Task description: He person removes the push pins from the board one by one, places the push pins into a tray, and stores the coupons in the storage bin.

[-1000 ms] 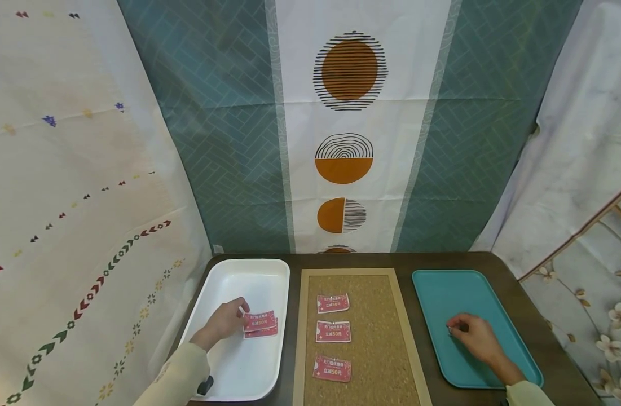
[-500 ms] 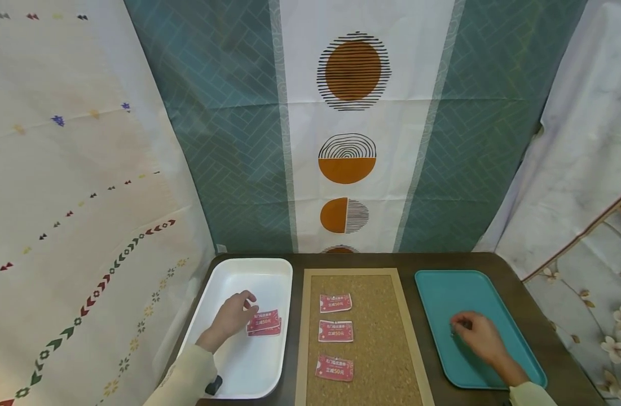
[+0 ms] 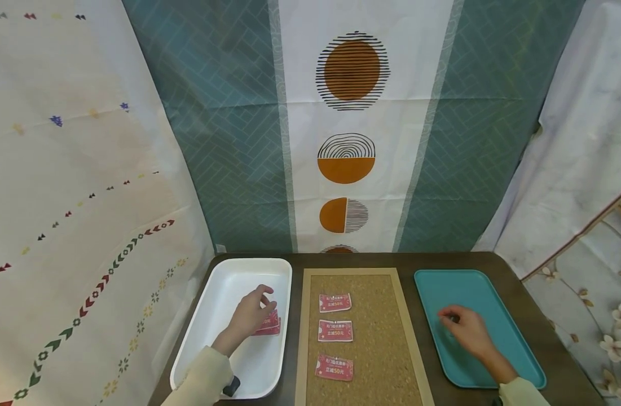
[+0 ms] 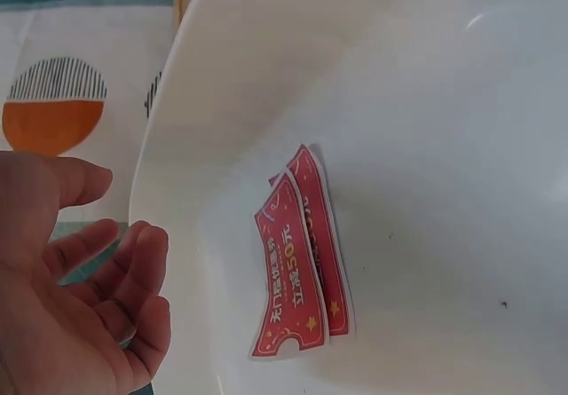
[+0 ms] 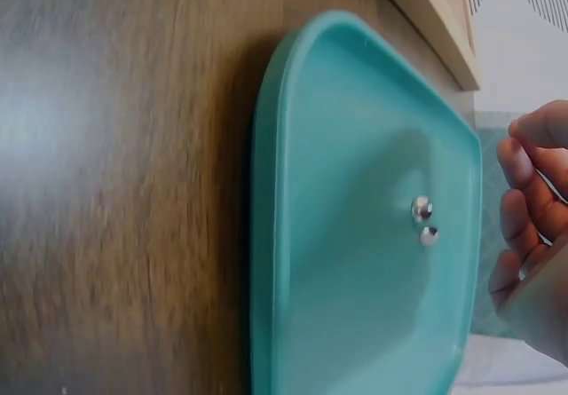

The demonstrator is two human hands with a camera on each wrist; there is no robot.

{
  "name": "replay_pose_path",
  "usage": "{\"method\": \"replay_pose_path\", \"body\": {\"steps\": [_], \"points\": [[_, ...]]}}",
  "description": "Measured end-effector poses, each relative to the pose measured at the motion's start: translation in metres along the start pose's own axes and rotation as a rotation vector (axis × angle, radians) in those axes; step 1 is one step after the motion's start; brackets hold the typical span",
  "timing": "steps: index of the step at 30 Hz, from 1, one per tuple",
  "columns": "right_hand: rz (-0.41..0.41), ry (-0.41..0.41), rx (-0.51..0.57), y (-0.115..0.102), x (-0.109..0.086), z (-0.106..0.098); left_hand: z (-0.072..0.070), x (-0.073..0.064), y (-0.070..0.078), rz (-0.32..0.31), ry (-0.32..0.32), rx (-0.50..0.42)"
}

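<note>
Two red coupons overlap on the floor of the white tray. My left hand hovers over them, fingers loosely bent and holding nothing; in the head view it covers part of the upper coupon. On the right, my right hand is over the teal tray, with thumb and index fingertips pressed together. They seem to pinch a small thumbtack, which the fingertips almost wholly hide. Two silver thumbtacks lie in the teal tray below that hand.
Between the trays lies a cork board with a light wooden frame. Pinned in a column on its left half are three red coupons. A dark wooden table carries everything, and patterned cloths hang behind and beside it.
My left hand has moved right and opened away from the coupon edge, passing over the pair. My right hand has shifted slightly left and away from the thumbtacks in the tray.
</note>
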State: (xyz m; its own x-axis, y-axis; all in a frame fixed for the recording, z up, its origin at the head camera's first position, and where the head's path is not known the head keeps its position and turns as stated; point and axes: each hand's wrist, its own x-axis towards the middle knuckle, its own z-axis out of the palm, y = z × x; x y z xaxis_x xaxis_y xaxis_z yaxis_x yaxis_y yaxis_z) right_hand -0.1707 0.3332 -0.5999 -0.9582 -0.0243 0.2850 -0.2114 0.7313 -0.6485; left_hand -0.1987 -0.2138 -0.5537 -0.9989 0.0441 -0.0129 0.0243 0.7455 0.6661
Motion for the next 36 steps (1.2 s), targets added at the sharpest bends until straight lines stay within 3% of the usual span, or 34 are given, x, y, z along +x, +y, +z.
{"method": "replay_pose_path", "body": {"steps": [8, 14, 21, 28, 36], "points": [[-0.065, 0.023, 0.055, -0.011, 0.001, 0.014, 0.010, -0.005, 0.014, 0.007, -0.011, -0.038], [-0.081, 0.010, 0.089, -0.018, 0.000, 0.027, 0.017, -0.006, 0.028, 0.017, -0.039, -0.120], [-0.003, -0.045, 0.112, -0.029, 0.001, 0.040, 0.024, -0.007, 0.038, 0.051, -0.046, -0.144], [0.051, -0.109, 0.114, -0.041, 0.004, 0.048, 0.033, -0.011, 0.044, 0.068, -0.102, -0.171], [0.114, -0.134, 0.186, -0.059, 0.006, 0.063, 0.043, -0.014, 0.049, 0.159, -0.099, -0.171]]}}
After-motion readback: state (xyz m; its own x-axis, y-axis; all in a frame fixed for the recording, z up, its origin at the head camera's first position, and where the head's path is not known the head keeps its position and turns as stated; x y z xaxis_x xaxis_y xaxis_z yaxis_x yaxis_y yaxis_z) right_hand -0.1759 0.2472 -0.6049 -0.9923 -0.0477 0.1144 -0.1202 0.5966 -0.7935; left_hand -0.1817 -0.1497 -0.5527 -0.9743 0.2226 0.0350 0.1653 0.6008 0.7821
